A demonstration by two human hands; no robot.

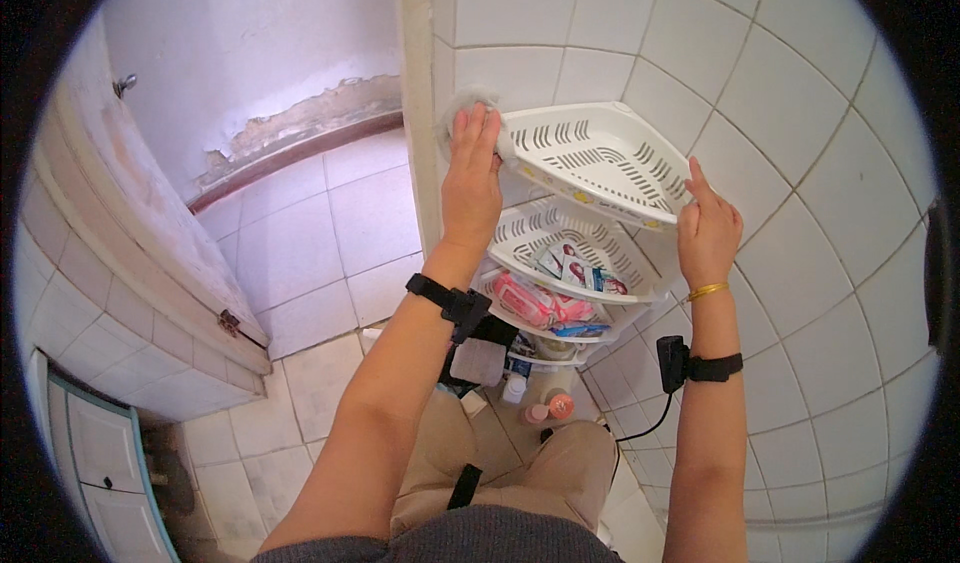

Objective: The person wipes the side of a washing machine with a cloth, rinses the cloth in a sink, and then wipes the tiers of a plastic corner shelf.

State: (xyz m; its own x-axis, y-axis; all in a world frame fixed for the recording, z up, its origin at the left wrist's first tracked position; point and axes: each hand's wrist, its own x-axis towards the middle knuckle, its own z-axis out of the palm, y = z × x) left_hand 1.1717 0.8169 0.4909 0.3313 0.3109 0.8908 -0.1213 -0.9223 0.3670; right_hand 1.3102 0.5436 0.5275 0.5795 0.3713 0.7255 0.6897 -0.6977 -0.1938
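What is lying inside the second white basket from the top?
Several flat printed packets lie in the second basket. The top basket covers part of its back, so anything there cannot be seen.

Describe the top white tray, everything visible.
The top white tray is a corner-shaped piece, apparently plastic, with a slotted floor, raised sides and a gently curved front band bearing small yellow motifs. It sits where the white tiled walls meet, above a similar white tray. The right hand is at its right front corner, seemingly touching it; the left hand is by its left end, contact unclear. Its exact tilt and how it is supported cannot be told.
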